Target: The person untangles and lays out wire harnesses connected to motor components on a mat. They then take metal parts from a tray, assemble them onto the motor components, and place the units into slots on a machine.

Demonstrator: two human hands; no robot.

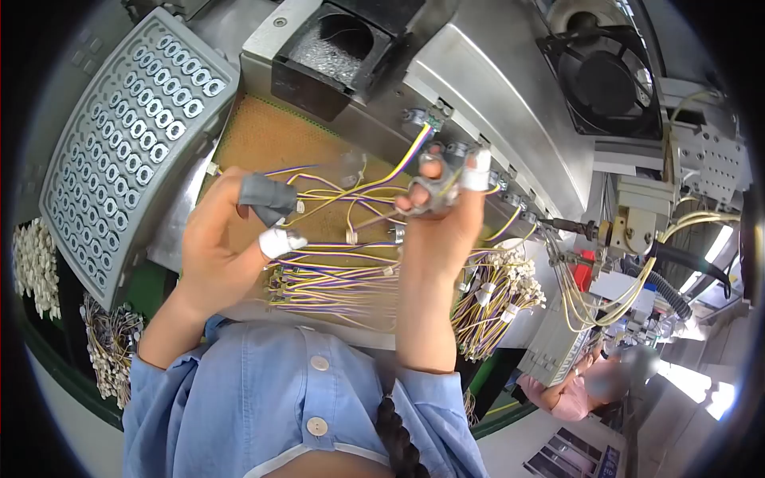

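My left hand (219, 239) is at the left of a brown work board (263, 135), with grey covers on its fingers and white wrapping on its thumb. Thumb and fingertips are apart, beside a small white connector (300, 206). Yellow, purple and white wires (351, 193) run between the two hands. My right hand (442, 207) is raised palm up by the machine's edge, its wrapped fingers curled together; what they hold is blurred. Close by, a wire lead (414, 155) hangs from a small green circuit board (436, 118). Below lies a row of wire leads (343, 287).
A grey tray (88, 159) of round metal parts tilts at the left. Bundles of connectors (111, 342) hang below it, and another wire bundle (494, 303) lies right. A metal machine housing (502, 88) and black fan (602, 84) stand behind. Another person (574, 390) sits far right.
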